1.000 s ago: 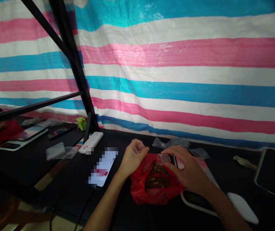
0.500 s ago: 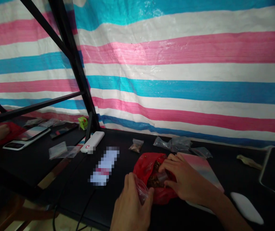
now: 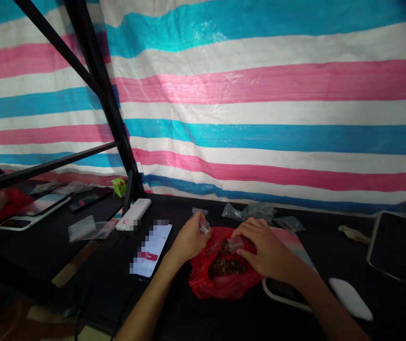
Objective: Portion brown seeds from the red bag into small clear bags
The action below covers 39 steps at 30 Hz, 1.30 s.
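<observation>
Red bag (image 3: pixel 220 285): left hand (image 3: pixel 189 241) pinches clear pouch (image 3: pixel 204 226), right hand (image 3: pixel 265 249) grips cup (image 3: pixel 234 244).

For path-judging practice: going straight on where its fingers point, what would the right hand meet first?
Likely the crumpled red plastic bag of brown bits, right before the right hand and its small clear plastic cup; depth unclear.

Phone (image 3: pixel 150 249) left of bag (image 3: pixel 220 279)
</observation>
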Tool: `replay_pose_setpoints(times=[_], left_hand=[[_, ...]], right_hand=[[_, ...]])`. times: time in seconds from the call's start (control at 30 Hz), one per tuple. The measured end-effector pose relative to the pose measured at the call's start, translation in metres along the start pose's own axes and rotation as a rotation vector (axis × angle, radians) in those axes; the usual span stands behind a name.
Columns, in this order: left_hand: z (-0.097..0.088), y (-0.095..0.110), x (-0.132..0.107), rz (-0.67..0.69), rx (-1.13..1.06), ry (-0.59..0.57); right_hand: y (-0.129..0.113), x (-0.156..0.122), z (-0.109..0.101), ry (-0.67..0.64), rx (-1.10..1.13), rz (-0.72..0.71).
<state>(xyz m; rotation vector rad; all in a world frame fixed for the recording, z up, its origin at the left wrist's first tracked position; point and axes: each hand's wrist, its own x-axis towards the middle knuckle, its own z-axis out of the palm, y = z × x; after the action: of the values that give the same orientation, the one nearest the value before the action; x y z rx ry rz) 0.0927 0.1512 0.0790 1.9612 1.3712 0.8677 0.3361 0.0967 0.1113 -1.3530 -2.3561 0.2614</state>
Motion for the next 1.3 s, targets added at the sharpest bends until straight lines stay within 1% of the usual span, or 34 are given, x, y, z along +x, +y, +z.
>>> replay_pose_setpoints(times=[0.2, 0.33, 0.4, 0.53, 0.63, 0.8, 0.87, 0.93, 1.03, 1.1, 1.13, 1.23, 1.3], left_hand=[[0.003, 0.009, 0.001, 0.105, 0.330, -0.092], [0.003, 0.012, -0.002, 0.270, 0.392, -0.165], [0.001, 0.013, -0.004, 0.309, 0.387, -0.221], [-0.005, 0.015, -0.011, 0.310, 0.375, -0.326], [-0.010, 0.017, -0.015, 0.304, 0.424, -0.371], [-0.017, 0.019, -0.019, 0.303, 0.489, -0.490], [-0.021, 0.022, -0.021, 0.285, 0.513, -0.488], [-0.026, 0.028, -0.023, 0.264, 0.487, -0.453], [-0.032, 0.044, -0.030, 0.267, 0.297, -0.367], [-0.032, 0.056, -0.035, 0.278, 0.176, -0.313], [-0.030, 0.060, -0.038, 0.280, 0.161, -0.309], [-0.022, 0.066, -0.048, 0.267, 0.234, -0.332], [-0.016, 0.063, -0.058, 0.223, 0.318, -0.282]], right_hand=[[0.000, -0.001, -0.001, 0.025, 0.004, -0.007], [0.000, -0.001, -0.001, 0.024, 0.010, -0.031], [-0.001, -0.001, -0.001, 0.029, 0.020, -0.039], [-0.003, -0.001, -0.001, 0.032, 0.027, -0.051], [-0.003, -0.002, 0.000, 0.030, 0.038, -0.056], [-0.001, -0.001, 0.003, 0.029, 0.054, -0.054], [-0.001, -0.001, 0.005, 0.027, 0.057, -0.058], [-0.001, -0.002, 0.006, 0.027, 0.061, -0.054], [0.001, -0.002, 0.008, 0.017, 0.072, -0.056], [0.002, -0.002, 0.008, 0.012, 0.068, -0.060], [0.003, -0.002, 0.008, 0.011, 0.061, -0.060], [0.004, -0.002, 0.009, -0.001, 0.057, -0.053], [0.004, -0.003, 0.008, -0.016, 0.079, -0.050]])
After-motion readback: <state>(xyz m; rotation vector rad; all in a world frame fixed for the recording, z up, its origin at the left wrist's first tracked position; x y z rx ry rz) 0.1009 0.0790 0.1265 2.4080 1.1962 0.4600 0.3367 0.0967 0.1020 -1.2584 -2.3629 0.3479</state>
